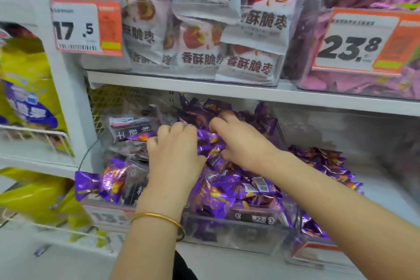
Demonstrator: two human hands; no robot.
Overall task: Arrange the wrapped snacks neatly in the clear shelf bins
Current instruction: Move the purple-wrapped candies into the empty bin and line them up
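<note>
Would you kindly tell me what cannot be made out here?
Head view:
- Fingertips of the left hand and right hand: buried in the purple wrapped snacks, so any grip is unclear.
- Lower price tag: partly covered by the left wrist, blurred.
- Small print on the 17.5 tag: too small.
- Yellow bags: cut off by the left edge.

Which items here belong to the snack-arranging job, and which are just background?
Job: purple wrapped snacks; dark wrapped snacks beside them; clear bin; left hand and right hand, fingers curled into the pile.
Background: white jujube bags on the shelf above; 17.5 price tag; 23.8 price tag; yellow bags at left; gold bangle.
</note>
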